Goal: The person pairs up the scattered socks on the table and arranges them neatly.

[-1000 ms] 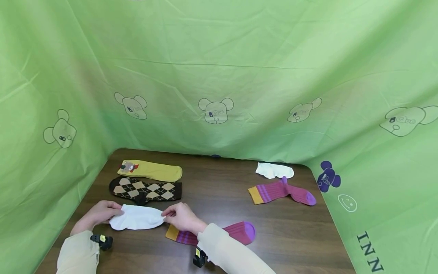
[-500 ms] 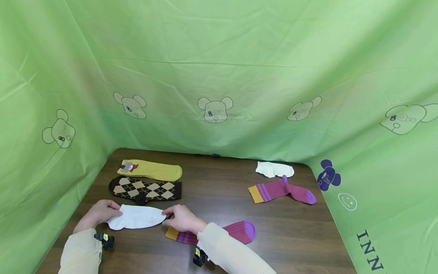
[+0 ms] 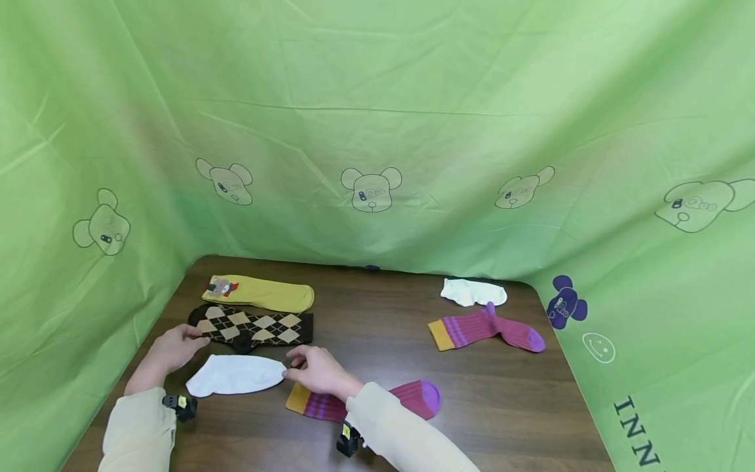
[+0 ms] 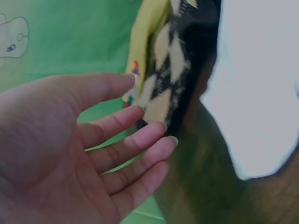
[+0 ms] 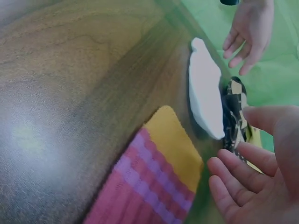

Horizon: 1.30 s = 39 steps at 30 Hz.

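Observation:
A white sock (image 3: 236,375) lies flat on the brown table between my two hands. Off its left end, the left hand (image 3: 175,349) hovers with relaxed fingers beside the toe of the black argyle sock (image 3: 253,328); the left wrist view shows nothing in that palm (image 4: 51,154). My right hand (image 3: 318,372) is at the white sock's other end, fingers loosely bent and holding nothing in the right wrist view. Beneath the right forearm lies a magenta sock with an orange cuff (image 3: 299,398), partly hidden by the sleeve.
Behind the argyle sock lies a yellow sock (image 3: 265,294) with an animal face. A second white sock (image 3: 474,292) and another magenta sock (image 3: 480,328) lie at the back right. Green printed cloth (image 3: 371,131) surrounds the table (image 3: 377,321).
Both hands have let go of the white sock, which now lies flat. My left hand has moved away from its end toward the argyle sock; the right hand has drawn slightly right.

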Motion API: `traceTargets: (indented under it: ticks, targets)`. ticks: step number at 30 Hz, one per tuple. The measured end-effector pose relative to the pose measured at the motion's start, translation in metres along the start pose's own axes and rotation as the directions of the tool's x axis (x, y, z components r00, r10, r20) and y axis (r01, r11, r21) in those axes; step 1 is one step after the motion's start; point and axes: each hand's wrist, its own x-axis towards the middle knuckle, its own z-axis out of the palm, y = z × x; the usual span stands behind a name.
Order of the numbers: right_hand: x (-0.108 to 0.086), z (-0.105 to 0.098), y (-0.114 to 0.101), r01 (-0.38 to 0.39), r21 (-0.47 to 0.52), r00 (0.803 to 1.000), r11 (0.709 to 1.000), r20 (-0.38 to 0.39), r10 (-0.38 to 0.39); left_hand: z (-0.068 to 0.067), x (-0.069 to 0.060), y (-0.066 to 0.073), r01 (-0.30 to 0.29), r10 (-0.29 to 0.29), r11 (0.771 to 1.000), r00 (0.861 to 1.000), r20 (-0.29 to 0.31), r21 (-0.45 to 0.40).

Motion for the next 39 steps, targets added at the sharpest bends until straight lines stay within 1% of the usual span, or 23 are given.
traceTargets:
  ticks: [4, 6, 9, 11, 14, 16, 19, 22, 25, 28, 30, 33, 35, 39]
  targets:
    - [0.001, -0.006, 0.002, -0.014, 0.029, 1.000, 0.999, -0.016, 0.015, -0.007, 0.001, 0.012, -0.035, 0.034, 0.999, 0.999, -0.039, -0.018]
    - [0.002, -0.010, 0.002, -0.022, 0.041, 0.999, 0.999, -0.024, 0.023, -0.008, 0.000, 0.018, -0.068, 0.066, 0.997, 0.996, -0.062, -0.025]
    - [0.002, -0.015, 0.003, -0.024, 0.057, 0.999, 0.998, -0.032, 0.026, -0.006, 0.000, 0.026, -0.116, 0.112, 0.992, 0.989, -0.100, -0.041]
    - [0.002, -0.018, 0.004, -0.022, 0.071, 0.999, 0.997, -0.040, 0.025, -0.003, 0.000, 0.032, -0.146, 0.137, 0.987, 0.983, -0.123, -0.065]
    - [0.003, -0.022, 0.005, -0.008, 0.088, 0.998, 0.996, -0.060, 0.013, 0.002, 0.000, 0.040, -0.182, 0.165, 0.977, 0.975, -0.149, -0.108]
    - [0.004, -0.026, 0.006, 0.000, 0.101, 0.997, 0.995, -0.077, 0.008, 0.006, 0.001, 0.045, -0.194, 0.171, 0.971, 0.972, -0.161, -0.139]
    - [0.004, -0.031, 0.007, 0.005, 0.123, 0.995, 0.992, -0.096, 0.007, 0.011, 0.002, 0.051, -0.192, 0.164, 0.967, 0.972, -0.167, -0.168]
    - [0.003, -0.038, 0.009, 0.011, 0.112, 0.993, 0.994, -0.117, 0.002, 0.016, 0.003, 0.058, -0.191, 0.160, 0.964, 0.972, -0.172, -0.185]
    - [0.002, -0.045, 0.011, 0.016, 0.047, 0.990, 0.999, -0.142, -0.009, 0.022, 0.005, 0.067, -0.209, 0.177, 0.961, 0.968, -0.179, -0.179]
    - [0.000, -0.051, 0.014, 0.010, -0.003, 0.986, 1.000, -0.167, -0.010, 0.029, 0.006, 0.077, -0.223, 0.195, 0.960, 0.967, -0.166, -0.168]
    - [-0.001, -0.056, 0.016, -0.002, -0.024, 0.983, 1.000, -0.184, -0.003, 0.034, 0.007, 0.085, -0.230, 0.207, 0.961, 0.967, -0.148, -0.157]
    - [-0.004, -0.062, 0.020, -0.005, -0.030, 0.977, 1.000, -0.212, -0.001, 0.042, 0.008, 0.095, -0.246, 0.227, 0.958, 0.965, -0.132, -0.148]
    - [-0.006, -0.065, 0.023, -0.014, -0.039, 0.974, 0.999, -0.226, 0.005, 0.047, 0.009, 0.101, -0.266, 0.248, 0.953, 0.960, -0.133, -0.141]
    - [-0.010, -0.075, 0.030, -0.021, -0.072, 0.968, 0.997, -0.252, 0.002, 0.059, 0.013, 0.111, -0.322, 0.302, 0.939, 0.941, -0.154, -0.125]
